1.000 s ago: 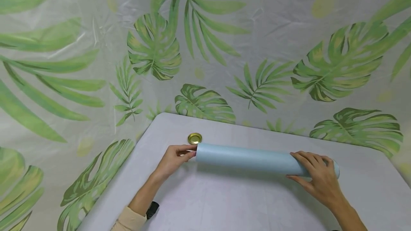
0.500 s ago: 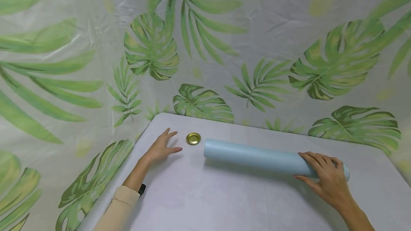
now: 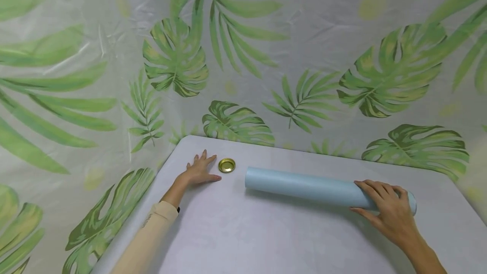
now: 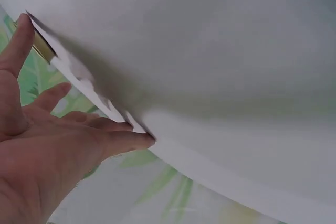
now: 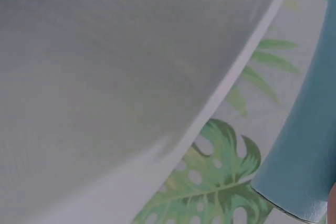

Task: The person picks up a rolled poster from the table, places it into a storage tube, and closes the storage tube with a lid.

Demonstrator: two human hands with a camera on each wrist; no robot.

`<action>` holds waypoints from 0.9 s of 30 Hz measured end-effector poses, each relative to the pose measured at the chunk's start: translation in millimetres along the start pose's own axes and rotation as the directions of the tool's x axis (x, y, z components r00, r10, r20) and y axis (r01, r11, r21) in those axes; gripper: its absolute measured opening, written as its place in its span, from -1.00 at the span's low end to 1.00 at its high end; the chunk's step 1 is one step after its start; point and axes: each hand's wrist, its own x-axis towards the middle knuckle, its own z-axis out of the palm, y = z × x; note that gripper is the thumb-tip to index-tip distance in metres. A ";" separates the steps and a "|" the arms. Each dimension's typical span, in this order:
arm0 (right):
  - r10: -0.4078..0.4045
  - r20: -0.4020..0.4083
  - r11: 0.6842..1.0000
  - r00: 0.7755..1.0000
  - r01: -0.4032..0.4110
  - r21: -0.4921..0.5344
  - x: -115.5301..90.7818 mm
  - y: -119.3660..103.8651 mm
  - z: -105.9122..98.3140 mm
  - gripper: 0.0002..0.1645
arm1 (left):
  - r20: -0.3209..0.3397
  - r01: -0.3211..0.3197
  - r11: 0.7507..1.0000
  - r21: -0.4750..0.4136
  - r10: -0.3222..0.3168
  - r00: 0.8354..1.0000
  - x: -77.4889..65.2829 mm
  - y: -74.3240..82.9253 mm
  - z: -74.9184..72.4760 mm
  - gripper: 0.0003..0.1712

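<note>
A light blue tube (image 3: 304,185) lies slantwise above the white table, its right part gripped by my right hand (image 3: 389,212), with the fingers over the top and the thumb below. In the right wrist view the tube (image 5: 299,150) runs down the right edge, and only a sliver of the hand shows there. My left hand (image 3: 198,171) is spread out, fingertips down at the tabletop, just left of a small round gold lid (image 3: 226,165) with a raised rim. In the left wrist view the lid (image 4: 43,49) shows partly behind a finger.
The white table (image 3: 266,240) has rounded corners, and its far edge runs close behind the lid. Beyond it hangs a pale sheet (image 3: 243,92) printed with green leaves. A dark band shows at the left sleeve's cuff (image 3: 167,210).
My left hand has come away from the tube's left end and settled on the table left of the lid. The right hand has shifted slightly right with the tube.
</note>
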 end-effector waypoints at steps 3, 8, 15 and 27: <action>0.004 0.006 1.000 1.000 -0.004 -0.001 -0.7 0.5 0.3 0.08 | 0.008 -0.006 1.000 0.007 0.006 1.000 8.2 7.3 2.7 0.06; 0.005 0.007 1.000 1.000 -0.005 -0.004 -1.4 1.0 0.1 0.09 | 0.017 -0.019 0.999 0.038 0.018 1.000 17.6 16.9 6.1 0.04; 0.003 0.017 1.000 1.000 -0.003 -0.015 -2.8 1.2 -1.2 0.09 | 0.008 -0.078 0.997 -0.020 0.078 0.997 20.6 30.3 11.3 0.01; 0.004 -0.003 1.000 1.000 -0.004 -0.030 -2.6 2.4 -3.2 0.09 | -0.083 -0.132 0.990 -0.049 0.128 0.988 15.5 40.7 19.1 -0.16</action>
